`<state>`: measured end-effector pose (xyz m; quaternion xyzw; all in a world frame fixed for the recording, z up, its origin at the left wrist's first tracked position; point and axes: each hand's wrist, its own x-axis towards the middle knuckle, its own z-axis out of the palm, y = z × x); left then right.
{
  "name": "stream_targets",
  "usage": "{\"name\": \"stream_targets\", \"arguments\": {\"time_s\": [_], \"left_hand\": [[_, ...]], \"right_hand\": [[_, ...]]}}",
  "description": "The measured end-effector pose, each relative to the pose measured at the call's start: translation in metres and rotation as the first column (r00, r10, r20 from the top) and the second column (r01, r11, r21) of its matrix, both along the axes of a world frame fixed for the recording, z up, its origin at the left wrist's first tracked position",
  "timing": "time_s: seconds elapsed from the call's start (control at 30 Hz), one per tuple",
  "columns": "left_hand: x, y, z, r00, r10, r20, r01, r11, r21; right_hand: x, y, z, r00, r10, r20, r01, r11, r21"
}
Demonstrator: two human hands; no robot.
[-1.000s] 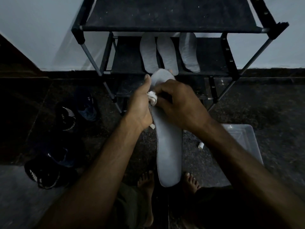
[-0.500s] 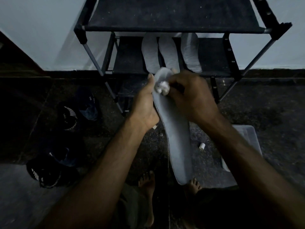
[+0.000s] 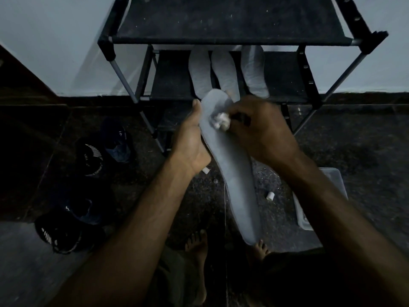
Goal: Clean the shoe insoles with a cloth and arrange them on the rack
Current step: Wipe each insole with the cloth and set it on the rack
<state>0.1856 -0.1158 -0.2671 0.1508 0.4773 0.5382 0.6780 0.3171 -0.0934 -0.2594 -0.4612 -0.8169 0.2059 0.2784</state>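
Observation:
A long grey insole (image 3: 236, 173) is held in front of me, its toe end up towards the rack. My left hand (image 3: 191, 142) grips its left edge near the top. My right hand (image 3: 259, 129) presses a small crumpled white cloth (image 3: 220, 121) against the insole's upper part. Three more grey insoles (image 3: 225, 74) lie side by side on the middle shelf of the black shoe rack (image 3: 221, 38).
Dark shoes (image 3: 90, 156) sit on the floor at the left, more of them (image 3: 59, 233) lower left. A clear plastic box (image 3: 332, 191) stands on the floor at the right. Small white bits (image 3: 270, 196) lie on the dark speckled floor. My bare feet (image 3: 197, 244) are below.
The cloth has shifted slightly right on the upper part of the insole, and the insole's lower end has swung to the right. The left hand keeps its grip.

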Motion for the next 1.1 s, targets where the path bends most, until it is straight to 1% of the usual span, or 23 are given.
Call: {"name": "stream_targets", "arguments": {"time_s": [0.07, 0.1, 0.13, 0.17, 0.2, 0.23, 0.3, 0.33, 0.37, 0.4, 0.47, 0.5, 0.57, 0.6, 0.7, 0.77, 0.8, 0.87, 0.93, 1.0, 1.03, 1.1], "left_hand": [[-0.005, 0.001, 0.0, 0.999, 0.033, 0.011, -0.033, 0.999, -0.005], [-0.006, 0.002, -0.001, 0.999, 0.05, 0.017, -0.05, 0.999, 0.001], [-0.009, 0.002, -0.002, 0.998, 0.06, 0.024, -0.06, 0.998, 0.008], [-0.01, 0.002, -0.001, 0.997, 0.066, 0.026, -0.067, 0.998, 0.009], [-0.012, 0.003, -0.002, 0.998, 0.067, 0.017, -0.068, 0.998, 0.014], [-0.015, 0.003, -0.003, 0.998, 0.064, 0.01, -0.064, 0.998, 0.019], [-0.018, 0.004, -0.003, 0.999, 0.051, 0.019, -0.052, 0.998, 0.039], [-0.02, 0.005, -0.004, 0.998, 0.053, 0.046, -0.056, 0.997, 0.059], [-0.021, 0.003, -0.004, 0.994, 0.06, 0.087, -0.066, 0.995, 0.074], [-0.022, 0.002, -0.003, 0.992, 0.061, 0.107, -0.07, 0.994, 0.083], [-0.021, 0.0, -0.003, 0.992, 0.022, 0.121, -0.036, 0.993, 0.11], [-0.021, 0.0, -0.003, 0.994, 0.005, 0.113, -0.019, 0.992, 0.123], [-0.021, 0.001, -0.003, 0.998, 0.01, 0.067, -0.019, 0.991, 0.129], [-0.021, 0.002, -0.005, 0.999, 0.016, 0.045, -0.022, 0.991, 0.133], [-0.016, 0.002, -0.011, 0.999, -0.036, -0.011, 0.037, 0.99, 0.135], [-0.013, 0.003, -0.015, 0.998, -0.019, -0.052, 0.026, 0.992, 0.126], [-0.013, 0.003, -0.018, 0.998, -0.021, -0.056, 0.03, 0.987, 0.155], [-0.015, 0.004, -0.018, 0.999, -0.017, -0.043, 0.025, 0.98, 0.198], [-0.018, 0.005, -0.016, 0.999, 0.024, -0.045, -0.016, 0.986, 0.163], [-0.021, 0.007, -0.013, 0.999, 0.039, -0.018, -0.035, 0.985, 0.171], [-0.021, 0.007, -0.012, 1.0, 0.027, -0.008, -0.025, 0.982, 0.186], [-0.021, 0.004, -0.011, 0.999, 0.014, -0.031, -0.008, 0.986, 0.169]], "right_hand": [[-0.001, -0.006, 0.005, 0.973, 0.229, 0.028, -0.221, 0.96, -0.17], [0.0, -0.006, 0.006, 0.952, 0.306, 0.023, -0.293, 0.93, -0.224], [0.001, -0.005, 0.006, 0.937, 0.349, 0.018, -0.331, 0.902, -0.277], [0.002, -0.004, 0.005, 0.937, 0.35, 0.003, -0.332, 0.892, -0.307], [0.003, -0.002, 0.003, 0.95, 0.312, -0.018, -0.303, 0.904, -0.301], [0.005, -0.001, 0.002, 0.969, 0.241, -0.051, -0.246, 0.935, -0.254], [0.008, 0.002, -0.001, 0.991, 0.055, -0.123, -0.069, 0.991, -0.114], [0.01, 0.004, -0.002, 0.985, -0.014, -0.17, 0.002, 0.997, -0.072], [0.011, 0.006, -0.003, 0.977, -0.061, -0.206, 0.047, 0.996, -0.073], [0.012, 0.008, -0.004, 0.968, -0.087, -0.234, 0.06, 0.991, -0.118], [0.012, 0.009, -0.008, 0.958, -0.114, -0.263, 0.049, 0.969, -0.243], [0.011, 0.007, -0.01, 0.957, -0.113, -0.269, 0.036, 0.961, -0.274], [0.009, 0.004, -0.01, 0.946, -0.131, -0.296, 0.039, 0.954, -0.297], [0.008, 0.004, -0.01, 0.929, -0.158, -0.335, 0.048, 0.948, -0.313], [0.008, 0.004, -0.009, 0.86, -0.252, -0.443, 0.072, 0.921, -0.384], [0.006, 0.005, -0.013, 0.846, -0.285, -0.451, 0.092, 0.91, -0.403], [0.005, 0.004, -0.015, 0.849, -0.284, -0.445, 0.096, 0.912, -0.399], [0.004, 0.004, -0.017, 0.871, -0.246, -0.426, 0.07, 0.92, -0.387], [0.005, 0.004, -0.016, 0.898, -0.189, -0.398, 0.022, 0.921, -0.389], [0.006, 0.003, -0.015, 0.908, -0.165, -0.385, -0.016, 0.905, -0.425], [0.005, 0.003, -0.015, 0.905, -0.17, -0.389, -0.018, 0.9, -0.435], [0.002, 0.004, -0.015, 0.876, -0.228, -0.426, 0.027, 0.903, -0.428]]}}
